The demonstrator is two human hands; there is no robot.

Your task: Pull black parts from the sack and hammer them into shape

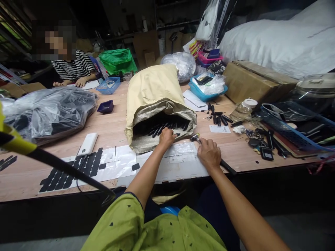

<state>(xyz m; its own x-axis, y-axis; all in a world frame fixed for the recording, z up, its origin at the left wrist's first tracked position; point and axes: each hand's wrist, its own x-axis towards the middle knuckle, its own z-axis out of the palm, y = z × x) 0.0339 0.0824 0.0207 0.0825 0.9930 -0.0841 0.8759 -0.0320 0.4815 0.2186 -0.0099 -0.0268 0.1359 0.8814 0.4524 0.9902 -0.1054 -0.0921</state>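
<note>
A large cream woven sack (157,83) lies on its side, mouth facing me, with several slim black pen-like pieces (157,129) inside. At the lower lip of this opening, my left hand (166,138) is closed, and a dark tip pokes out beside its fingers. What it grips is mostly hidden. My right hand (210,153) is wrapped round a hammer (228,167) with a metal head and black handle. The hammer's head points toward the sack, above a white board (170,169) covered partly by clear plastic.
Black handle-like pieces (218,116), a lidded jar (243,108) and keys (256,141) lie to the right, near a blue basket (295,129). On the left are a white power bank (88,143), black stickers (70,172) and a plastic-wrapped bundle (52,111). A person (75,68) sits across the table.
</note>
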